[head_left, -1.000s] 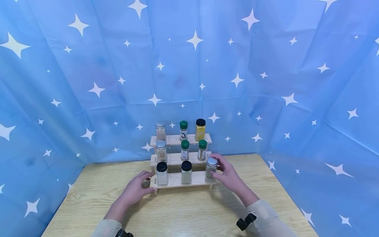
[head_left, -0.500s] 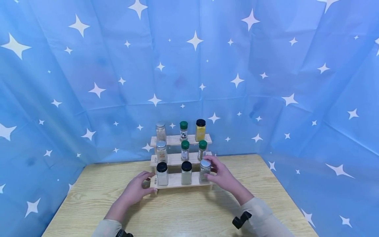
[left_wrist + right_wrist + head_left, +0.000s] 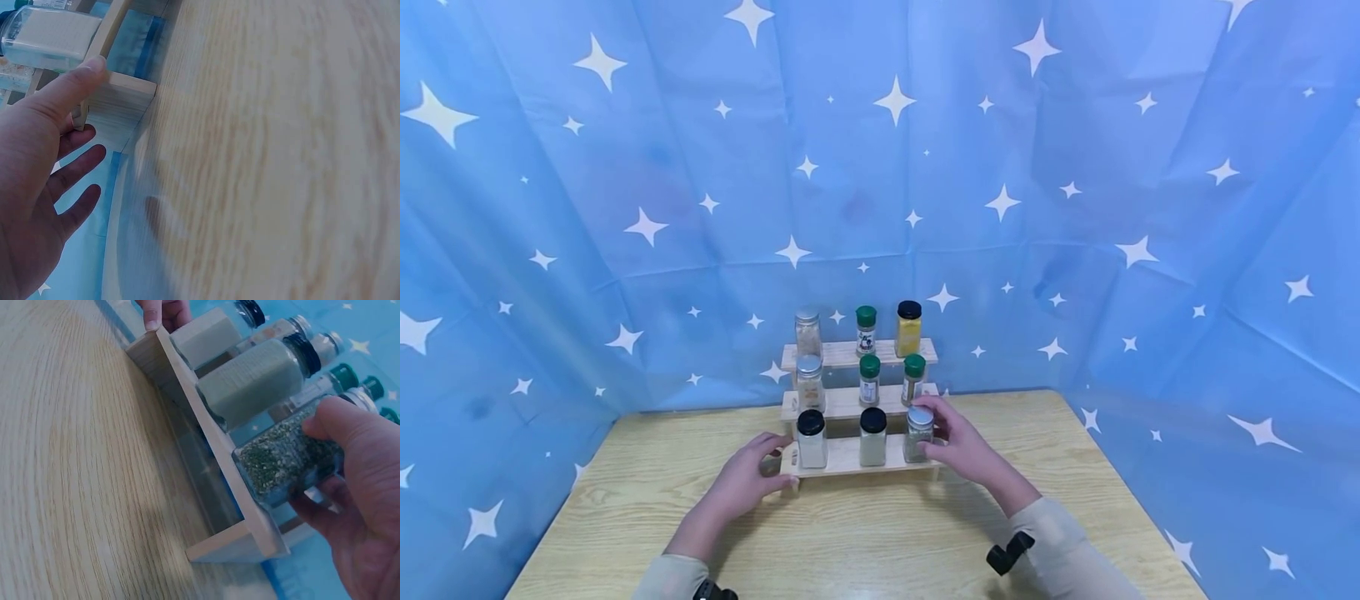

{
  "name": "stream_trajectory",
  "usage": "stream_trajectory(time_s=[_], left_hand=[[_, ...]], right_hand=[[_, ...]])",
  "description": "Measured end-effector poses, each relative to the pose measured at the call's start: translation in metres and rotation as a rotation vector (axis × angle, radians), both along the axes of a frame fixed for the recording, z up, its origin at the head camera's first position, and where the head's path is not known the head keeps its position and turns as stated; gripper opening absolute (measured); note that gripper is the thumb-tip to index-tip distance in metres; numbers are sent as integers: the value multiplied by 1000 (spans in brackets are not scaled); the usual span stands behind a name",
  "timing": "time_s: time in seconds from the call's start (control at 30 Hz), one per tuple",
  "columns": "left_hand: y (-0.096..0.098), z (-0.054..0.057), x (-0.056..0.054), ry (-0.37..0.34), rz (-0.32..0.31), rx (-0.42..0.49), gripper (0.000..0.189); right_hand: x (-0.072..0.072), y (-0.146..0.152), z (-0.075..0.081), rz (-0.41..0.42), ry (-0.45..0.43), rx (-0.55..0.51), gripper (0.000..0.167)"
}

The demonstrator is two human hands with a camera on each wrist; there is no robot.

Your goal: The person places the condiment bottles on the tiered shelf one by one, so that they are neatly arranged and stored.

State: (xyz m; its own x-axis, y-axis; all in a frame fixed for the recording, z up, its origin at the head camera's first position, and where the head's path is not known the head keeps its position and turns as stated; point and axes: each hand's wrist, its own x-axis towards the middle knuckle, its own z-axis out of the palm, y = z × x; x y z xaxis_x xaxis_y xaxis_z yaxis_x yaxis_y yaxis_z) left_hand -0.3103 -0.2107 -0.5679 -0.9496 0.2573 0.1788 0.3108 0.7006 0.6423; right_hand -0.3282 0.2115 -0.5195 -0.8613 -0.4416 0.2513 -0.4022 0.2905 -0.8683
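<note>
A three-tier wooden spice rack (image 3: 842, 454) stands on the table with spice jars on every tier. My left hand (image 3: 748, 477) pinches the left end of its lowest shelf, thumb in front; in the left wrist view the thumb (image 3: 75, 84) lies on the shelf's edge and the other fingers spread below. With my right hand (image 3: 962, 442) I grip a glass jar of green flaked herbs (image 3: 269, 459) with a silver lid, upright at the right of the lowest shelf. Left of it on that shelf stand two black-lidded jars, a middle one (image 3: 872, 446) and a left one (image 3: 812, 446).
On the middle tier are a silver-lidded jar (image 3: 810, 392) and two green-lidded jars. The top tier bears a silver-lidded jar, a green-lidded jar (image 3: 866, 333) and a yellow jar (image 3: 907, 333) with a black lid. A blue star-patterned curtain (image 3: 880, 192) hangs behind the wooden table (image 3: 850, 542).
My right hand has shifted the herb jar left along the lowest shelf, from its right end toward the middle jar; it is nearly still over the last half second. The left hand stays put.
</note>
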Motion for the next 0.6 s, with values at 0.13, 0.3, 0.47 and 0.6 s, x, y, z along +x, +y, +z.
stream_trajectory(time_s=[0.13,0.3,0.47,0.6], left_hand=[[-1,0,1,-5,7,0,72],[0,1,3,-15,11,3,72],[3,3,1,-15,10,13,73],[5,3,0,-9,11,7,73]], right_hand=[[1,-1,0,14,-2,-8,71],[0,0,-3,2,13,7,73],[-2,5,-7,-69,1,-20,83],[-2,13,-8,-117,10,-54,85]])
